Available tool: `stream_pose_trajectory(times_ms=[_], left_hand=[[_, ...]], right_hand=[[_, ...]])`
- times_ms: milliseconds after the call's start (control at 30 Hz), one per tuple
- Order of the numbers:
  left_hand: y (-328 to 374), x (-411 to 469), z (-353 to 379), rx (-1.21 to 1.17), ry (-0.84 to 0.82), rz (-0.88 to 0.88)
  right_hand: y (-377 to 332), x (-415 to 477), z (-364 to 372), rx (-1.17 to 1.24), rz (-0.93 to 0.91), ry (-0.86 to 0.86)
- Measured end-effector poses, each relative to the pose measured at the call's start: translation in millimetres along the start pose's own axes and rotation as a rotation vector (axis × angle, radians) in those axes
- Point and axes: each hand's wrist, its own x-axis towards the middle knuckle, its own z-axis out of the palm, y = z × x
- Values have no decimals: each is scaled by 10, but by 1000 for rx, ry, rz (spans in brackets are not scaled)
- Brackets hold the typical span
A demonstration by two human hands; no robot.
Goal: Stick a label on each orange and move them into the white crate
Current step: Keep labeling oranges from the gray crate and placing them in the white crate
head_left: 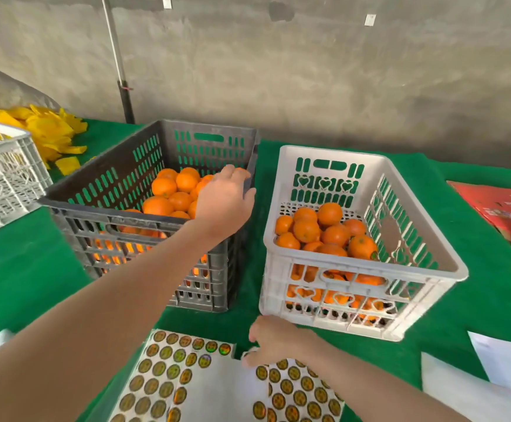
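Oranges lie under my left hand in the dark crate, grip unclear. My right hand touches the label sheet, pinch hidden; peeled one-handed, a label may fold.

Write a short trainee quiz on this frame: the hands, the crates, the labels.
1. True or false: the white crate holds oranges.
2. Which crate does the left hand reach over? A. white B. grey crate C. neither
3. Fill in: the right hand is at the ___ sheet.

Key: 1 true; 2 B; 3 label.
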Motion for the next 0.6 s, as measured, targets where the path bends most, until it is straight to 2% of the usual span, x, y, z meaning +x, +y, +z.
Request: stream_pose_trajectory(times_ms=[100,167,200,367,467,533,600], left_hand=[[61,-346,-115,-180,108,191],[49,-625,-113,-236,83,270],[17,-759,-76,-255,38,254],[-335,-1282,221,-237,-400,-188],[-502,-1477,324,-267,-603,-384],[-559,-1556,385,-324,-755,-482],[-582,-1604,427,-463,-849,-627]], right_hand=[[-6,97,169,-28,29,-35],[-31,138,267,-10,32,-25],[-50,143,313,-2,27,0],[-186,139,426,37,10,120],[-144,88,322,120,11,171],[-33,8,186,259,11,184],[93,-92,49,293,6,211]])
